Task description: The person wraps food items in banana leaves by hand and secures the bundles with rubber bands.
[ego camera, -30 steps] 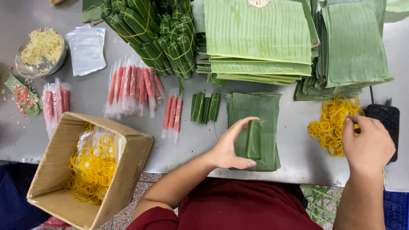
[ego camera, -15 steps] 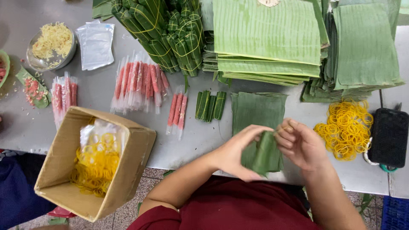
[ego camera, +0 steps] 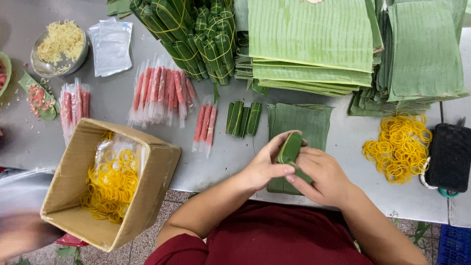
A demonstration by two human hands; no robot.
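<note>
Both hands meet over the front edge of the grey table. My left hand and my right hand together grip a small leaf-wrapped roll, held upright between the fingers. Under them lies a small stack of cut green leaf pieces. A loose pile of yellow rubber bands sits just right of my right hand. Three finished green rolls and three plastic-wrapped pink sticks lie just left of the leaf stack.
Big stacks of cut leaves and bundled green rolls fill the back. More wrapped pink sticks, clear bags, a metal bowl of shreds, a cardboard box of yellow bands and a black pouch surround the work spot.
My right hand came back from the rubber band pile to join my left hand. The flat leaf under my left hand is now a rolled piece held up in both hands.
</note>
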